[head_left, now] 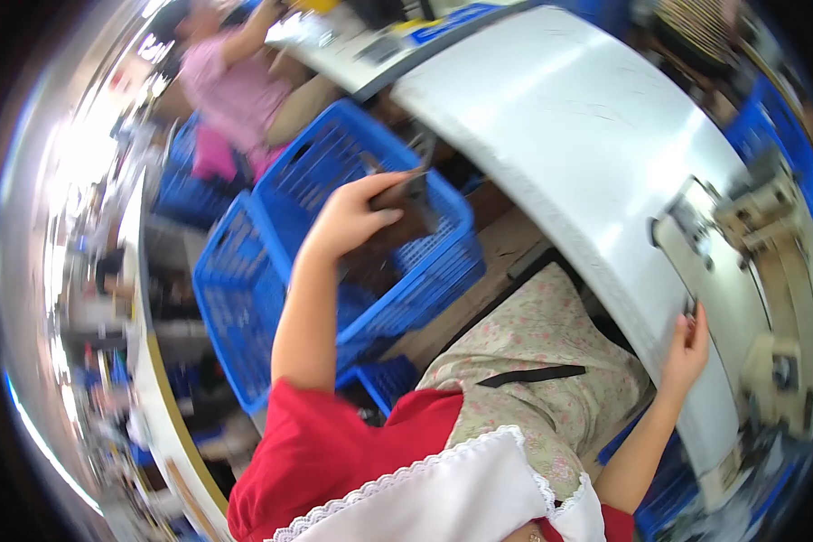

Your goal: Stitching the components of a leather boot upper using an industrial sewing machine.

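Observation:
My left hand (348, 217) is raised over a blue plastic basket (461, 217), its fingers closed round a dark brown, flat-looking piece (408, 194). Motion blurs that piece, and I cannot make out its exact kind. My right hand (686, 352) is at the table's near edge, beside the sewing machine (763, 212). Thumb and fingers there pinch a small dark object (691, 307), mostly hidden by the fingertips. More dark brown material (370, 271) lies inside the basket, below my left hand.
A second blue basket (210, 289) stands left of the first. The white worktable (569, 99) runs from the far middle to the right. A black strip (533, 375) lies on my patterned lap. At the far left a person in pink (244, 99) sits at another table.

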The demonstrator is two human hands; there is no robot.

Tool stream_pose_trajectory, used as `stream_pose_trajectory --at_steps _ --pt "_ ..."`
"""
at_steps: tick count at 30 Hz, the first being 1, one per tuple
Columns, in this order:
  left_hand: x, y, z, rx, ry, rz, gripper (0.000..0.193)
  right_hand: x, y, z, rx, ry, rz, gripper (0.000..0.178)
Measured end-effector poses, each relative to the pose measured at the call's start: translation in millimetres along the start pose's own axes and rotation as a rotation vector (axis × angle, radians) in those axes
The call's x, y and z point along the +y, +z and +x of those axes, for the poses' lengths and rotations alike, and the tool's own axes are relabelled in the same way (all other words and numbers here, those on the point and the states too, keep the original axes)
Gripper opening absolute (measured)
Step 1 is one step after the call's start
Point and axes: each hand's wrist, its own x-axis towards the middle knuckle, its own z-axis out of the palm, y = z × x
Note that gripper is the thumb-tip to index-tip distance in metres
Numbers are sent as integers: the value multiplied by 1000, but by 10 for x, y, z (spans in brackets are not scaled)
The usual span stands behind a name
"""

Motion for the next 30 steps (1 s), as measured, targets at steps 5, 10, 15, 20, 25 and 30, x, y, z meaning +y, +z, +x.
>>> stream_pose_trajectory --at_steps 5,10,15,20,25,30 --pt "-812 262 -691 246 29 794 60 302 155 229 -55 -140 16 43" --pt "-696 -204 -2417 330 -801 231 23 415 -43 483 -1 -143 -31 47" --pt "-1967 567 -4994 70 -1334 396 31 275 106 592 -29 -184 -50 51" --pt "-2788 2093 -4829 597 -1521 -592 38 693 -63 900 -4 -281 -92 53" --pt "-3410 2369 -4654 1377 -1173 -1330 41 461 32 743 1 -147 -86 55" --pt "-3628 2380 -4500 1476 -1474 -1240 29 716 -147 990 25 -94 -64 55"
